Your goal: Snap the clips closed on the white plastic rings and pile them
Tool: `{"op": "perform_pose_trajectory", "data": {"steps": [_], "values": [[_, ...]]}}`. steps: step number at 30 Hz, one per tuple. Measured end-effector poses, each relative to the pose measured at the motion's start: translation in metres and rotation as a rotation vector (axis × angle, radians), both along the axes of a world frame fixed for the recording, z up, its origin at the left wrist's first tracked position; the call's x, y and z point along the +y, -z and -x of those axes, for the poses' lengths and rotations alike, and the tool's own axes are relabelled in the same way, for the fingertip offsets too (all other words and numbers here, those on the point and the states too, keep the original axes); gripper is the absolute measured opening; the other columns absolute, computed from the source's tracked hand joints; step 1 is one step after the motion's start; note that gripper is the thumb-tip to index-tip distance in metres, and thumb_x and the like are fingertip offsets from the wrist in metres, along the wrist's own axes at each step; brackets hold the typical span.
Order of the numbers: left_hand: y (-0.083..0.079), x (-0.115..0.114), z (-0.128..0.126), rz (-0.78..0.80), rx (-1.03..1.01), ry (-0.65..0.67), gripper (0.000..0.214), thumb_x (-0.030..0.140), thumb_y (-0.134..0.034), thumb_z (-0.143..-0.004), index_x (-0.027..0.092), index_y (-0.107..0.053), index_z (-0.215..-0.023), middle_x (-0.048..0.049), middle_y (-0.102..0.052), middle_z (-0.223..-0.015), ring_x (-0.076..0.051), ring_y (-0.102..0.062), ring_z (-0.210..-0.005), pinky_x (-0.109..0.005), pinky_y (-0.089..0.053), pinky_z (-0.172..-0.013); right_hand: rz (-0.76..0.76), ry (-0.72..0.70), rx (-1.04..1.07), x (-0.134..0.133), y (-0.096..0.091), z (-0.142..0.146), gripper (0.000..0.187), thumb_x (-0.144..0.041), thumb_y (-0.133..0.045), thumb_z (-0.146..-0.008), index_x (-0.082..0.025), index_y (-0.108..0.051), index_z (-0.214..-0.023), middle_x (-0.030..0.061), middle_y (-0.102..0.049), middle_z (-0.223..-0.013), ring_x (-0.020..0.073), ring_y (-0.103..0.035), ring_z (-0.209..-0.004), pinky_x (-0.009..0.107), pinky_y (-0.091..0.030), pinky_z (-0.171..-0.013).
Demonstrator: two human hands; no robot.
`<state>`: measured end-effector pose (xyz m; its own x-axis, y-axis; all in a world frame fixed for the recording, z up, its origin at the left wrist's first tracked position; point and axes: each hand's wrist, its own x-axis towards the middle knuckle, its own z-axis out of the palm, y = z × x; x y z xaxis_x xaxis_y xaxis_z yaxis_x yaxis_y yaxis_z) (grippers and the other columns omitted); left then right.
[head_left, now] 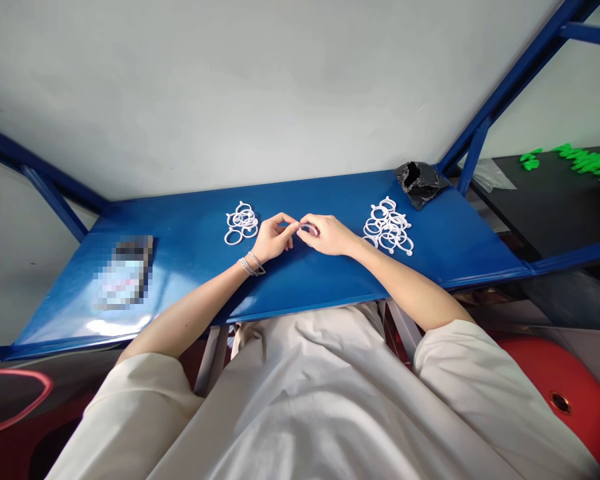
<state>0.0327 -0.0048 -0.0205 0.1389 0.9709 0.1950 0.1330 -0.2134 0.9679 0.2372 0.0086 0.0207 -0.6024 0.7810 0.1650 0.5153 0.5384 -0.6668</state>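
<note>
My left hand (275, 237) and my right hand (327, 235) meet over the middle of the blue table (190, 267). Both pinch one small white plastic ring (309, 230) between their fingertips. A small pile of white rings (241, 223) lies just left of my left hand. A larger pile of white rings (388, 227) lies right of my right hand. Bracelets sit on my left wrist.
A blurred flat object (125, 272) lies on the table's left side. A crumpled black bag (420, 181) sits at the back right corner. Green parts (583, 159) lie on a dark table to the right. Red seats are at both lower corners.
</note>
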Motion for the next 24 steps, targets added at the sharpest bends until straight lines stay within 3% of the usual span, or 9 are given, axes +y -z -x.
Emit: {"op": "perform_pose_trajectory", "data": {"steps": [14, 24], "values": [[-0.0070, -0.0066, -0.0021, 0.026, 0.006, 0.101, 0.056, 0.066, -0.083, -0.081, 0.014, -0.069, -0.096, 0.0000, -0.066, -0.062, -0.009, -0.059, -0.044, -0.020, -0.047, -0.042, 0.017, 0.015, -0.076, -0.0038, -0.0061, 0.0021, 0.023, -0.033, -0.053, -0.101, -0.022, -0.046, -0.082, 0.0024, -0.062, -0.079, 0.0150, -0.049, -0.066, 0.029, -0.029, -0.063], [-0.0060, -0.0058, -0.0002, 0.023, 0.003, 0.149, 0.056, 0.067, -0.082, -0.083, 0.014, -0.067, -0.095, 0.0010, -0.064, -0.058, -0.009, -0.056, -0.043, -0.019, -0.047, -0.044, 0.039, -0.001, -0.041, -0.0040, -0.0056, 0.0019, 0.035, -0.040, -0.051, -0.107, -0.021, -0.048, -0.077, 0.0015, -0.063, -0.072, 0.0133, -0.047, -0.062, 0.029, -0.027, -0.063]]}}
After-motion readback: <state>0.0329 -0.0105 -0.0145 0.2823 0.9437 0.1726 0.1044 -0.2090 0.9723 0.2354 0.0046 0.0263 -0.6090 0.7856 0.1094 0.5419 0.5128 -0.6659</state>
